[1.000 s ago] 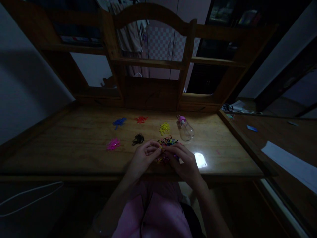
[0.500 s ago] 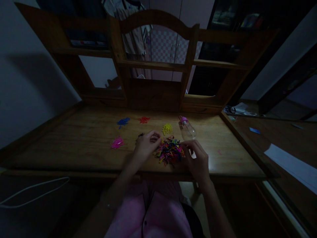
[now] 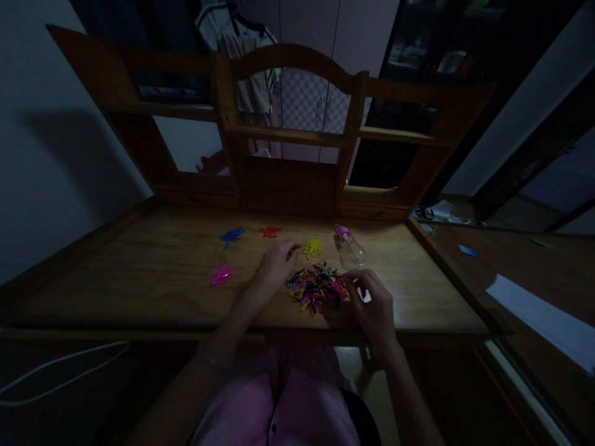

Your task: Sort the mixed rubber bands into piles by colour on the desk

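A heap of mixed coloured bands, thin and stringy like small elastic bands, lies near the front of the desk. My left hand is above the desk just left of a small yellow pile of bands. Its thumb and fingers are pinched together; anything between them is too small to make out. My right hand is at the heap's right edge, thumb and forefinger closed in a pinch, with their hold unclear. Separate piles of blue bands, red bands and pink bands lie farther left.
A clear bottle with a pink cap lies behind my right hand. The wooden desk has a shelf frame along its back. On the right-hand surface are white paper and a small blue item.
My left hand has moved back from the mixed heap to beside the yellow pile, now covering a dark pile. My right hand stays at the heap's edge. The view has tilted slightly.
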`<state>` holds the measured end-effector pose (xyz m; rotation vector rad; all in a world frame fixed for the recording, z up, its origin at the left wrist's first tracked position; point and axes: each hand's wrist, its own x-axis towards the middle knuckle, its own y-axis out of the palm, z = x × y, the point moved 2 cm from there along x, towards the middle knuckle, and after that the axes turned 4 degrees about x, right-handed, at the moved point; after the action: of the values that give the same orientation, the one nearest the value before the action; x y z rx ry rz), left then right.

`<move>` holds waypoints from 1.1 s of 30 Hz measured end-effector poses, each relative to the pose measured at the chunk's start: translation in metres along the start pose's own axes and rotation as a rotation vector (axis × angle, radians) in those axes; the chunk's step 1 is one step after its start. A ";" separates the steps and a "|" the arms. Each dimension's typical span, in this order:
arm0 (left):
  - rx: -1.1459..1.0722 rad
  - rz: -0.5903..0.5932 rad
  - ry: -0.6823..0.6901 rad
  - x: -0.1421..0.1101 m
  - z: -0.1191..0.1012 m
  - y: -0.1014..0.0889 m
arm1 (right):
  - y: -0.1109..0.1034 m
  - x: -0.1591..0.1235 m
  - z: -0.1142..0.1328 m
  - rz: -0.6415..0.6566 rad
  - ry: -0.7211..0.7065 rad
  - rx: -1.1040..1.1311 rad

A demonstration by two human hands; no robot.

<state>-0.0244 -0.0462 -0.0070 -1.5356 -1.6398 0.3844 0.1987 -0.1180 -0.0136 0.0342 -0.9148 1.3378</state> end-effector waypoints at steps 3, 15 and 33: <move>0.031 -0.057 -0.050 -0.056 -0.003 -0.003 | 0.013 0.017 0.008 0.056 -0.030 -0.001; 0.064 -0.185 -0.130 -0.129 0.002 0.021 | 0.131 0.071 0.063 0.528 -0.201 -0.323; -0.260 0.015 -0.156 -0.073 -0.003 0.021 | 0.050 0.059 -0.023 0.450 -0.011 -0.127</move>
<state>-0.0152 -0.1107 -0.0461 -1.7464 -1.8585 0.3142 0.1665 -0.0438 -0.0178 -0.2776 -1.0543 1.6895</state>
